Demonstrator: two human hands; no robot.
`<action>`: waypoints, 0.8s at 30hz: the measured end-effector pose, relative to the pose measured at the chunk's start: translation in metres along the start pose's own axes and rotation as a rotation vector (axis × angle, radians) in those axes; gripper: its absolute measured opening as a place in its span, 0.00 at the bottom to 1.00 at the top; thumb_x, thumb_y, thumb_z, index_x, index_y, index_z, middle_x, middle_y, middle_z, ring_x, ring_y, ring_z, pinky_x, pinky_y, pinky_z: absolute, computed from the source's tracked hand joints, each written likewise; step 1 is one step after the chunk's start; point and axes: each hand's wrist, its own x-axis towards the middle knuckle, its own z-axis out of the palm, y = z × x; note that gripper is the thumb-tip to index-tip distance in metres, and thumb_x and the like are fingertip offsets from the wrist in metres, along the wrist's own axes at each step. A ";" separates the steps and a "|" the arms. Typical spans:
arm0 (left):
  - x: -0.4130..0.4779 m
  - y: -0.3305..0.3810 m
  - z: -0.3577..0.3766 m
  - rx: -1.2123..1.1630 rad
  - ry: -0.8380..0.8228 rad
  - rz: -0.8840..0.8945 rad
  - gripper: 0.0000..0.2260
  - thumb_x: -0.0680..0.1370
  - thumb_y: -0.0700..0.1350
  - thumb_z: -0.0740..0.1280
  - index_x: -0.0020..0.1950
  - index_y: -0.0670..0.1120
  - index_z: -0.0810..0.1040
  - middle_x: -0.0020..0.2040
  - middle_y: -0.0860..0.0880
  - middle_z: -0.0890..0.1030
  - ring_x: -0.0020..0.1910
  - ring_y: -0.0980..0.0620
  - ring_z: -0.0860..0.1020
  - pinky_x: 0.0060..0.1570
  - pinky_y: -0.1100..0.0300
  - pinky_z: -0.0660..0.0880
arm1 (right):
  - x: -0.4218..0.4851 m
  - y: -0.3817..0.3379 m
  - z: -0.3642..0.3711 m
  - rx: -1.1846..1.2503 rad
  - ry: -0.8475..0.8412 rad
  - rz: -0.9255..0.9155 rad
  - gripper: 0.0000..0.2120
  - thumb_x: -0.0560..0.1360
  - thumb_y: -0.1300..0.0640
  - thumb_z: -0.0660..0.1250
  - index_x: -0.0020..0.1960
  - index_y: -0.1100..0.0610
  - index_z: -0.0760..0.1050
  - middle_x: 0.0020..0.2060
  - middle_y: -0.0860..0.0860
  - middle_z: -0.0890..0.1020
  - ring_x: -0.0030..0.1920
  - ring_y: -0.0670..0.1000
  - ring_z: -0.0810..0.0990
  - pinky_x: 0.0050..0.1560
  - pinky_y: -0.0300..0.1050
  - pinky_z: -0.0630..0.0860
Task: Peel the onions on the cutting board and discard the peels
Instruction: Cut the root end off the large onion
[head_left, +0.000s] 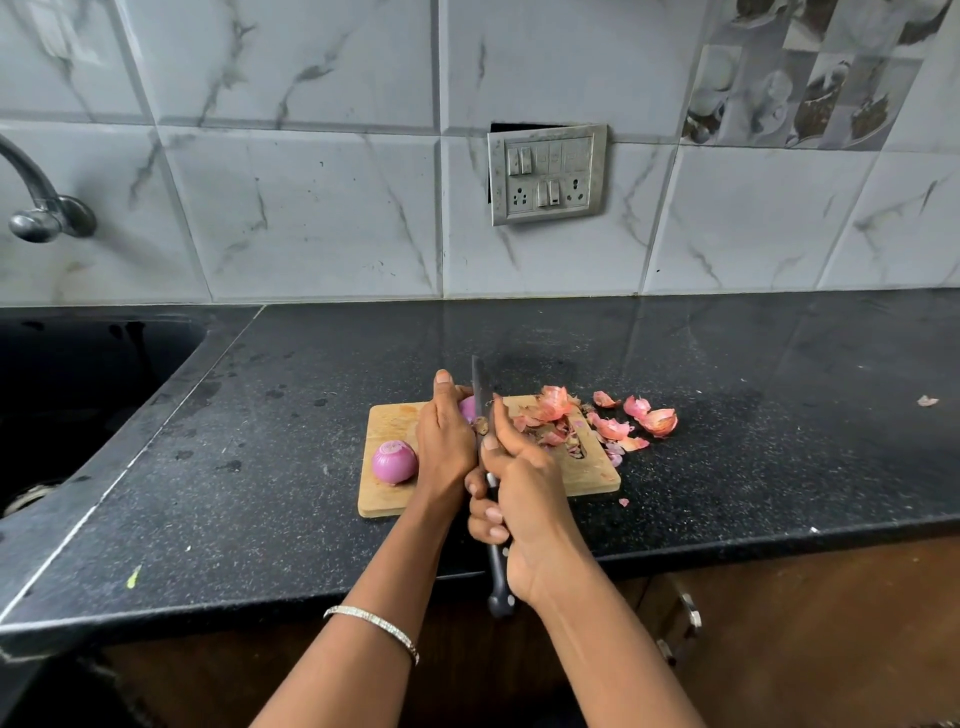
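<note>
A wooden cutting board (387, 423) lies on the black counter. A peeled purple onion (394, 461) sits on its left part. My left hand (444, 441) grips a second onion (467, 409) above the board; most of that onion is hidden by my fingers. My right hand (519, 493) holds a black-handled knife (480, 395), index finger stretched along the blade, which rests against the held onion. Pink-orange peels (550, 410) are piled on the board's right part, and more peels (652, 418) lie on the counter just past it.
A dark sink (78, 395) is sunk in the counter at the left, with a metal tap (41, 208) above it. A switch and socket plate (548, 174) hangs on the tiled wall. One small peel scrap (927, 400) lies far right. Cabinet handles (688, 618) show below the counter edge.
</note>
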 end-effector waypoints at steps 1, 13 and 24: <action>-0.001 0.000 0.000 0.001 0.005 -0.012 0.30 0.85 0.61 0.48 0.39 0.49 0.82 0.40 0.45 0.85 0.46 0.43 0.81 0.58 0.40 0.75 | 0.003 -0.001 -0.002 0.021 0.011 0.007 0.21 0.86 0.60 0.57 0.71 0.39 0.74 0.26 0.51 0.69 0.21 0.43 0.59 0.20 0.33 0.55; -0.001 0.005 0.002 -0.281 -0.116 -0.131 0.34 0.86 0.62 0.49 0.41 0.42 0.84 0.39 0.36 0.84 0.38 0.42 0.83 0.49 0.47 0.78 | 0.023 -0.043 -0.047 -0.538 0.203 -0.105 0.15 0.85 0.45 0.57 0.58 0.53 0.76 0.27 0.54 0.78 0.21 0.48 0.67 0.21 0.37 0.62; -0.006 0.013 -0.001 -0.359 -0.205 -0.172 0.34 0.84 0.65 0.47 0.48 0.39 0.80 0.40 0.36 0.85 0.39 0.40 0.83 0.47 0.47 0.80 | 0.042 -0.057 -0.073 -1.422 0.532 -0.390 0.14 0.73 0.45 0.77 0.45 0.53 0.77 0.37 0.50 0.78 0.38 0.55 0.77 0.27 0.42 0.62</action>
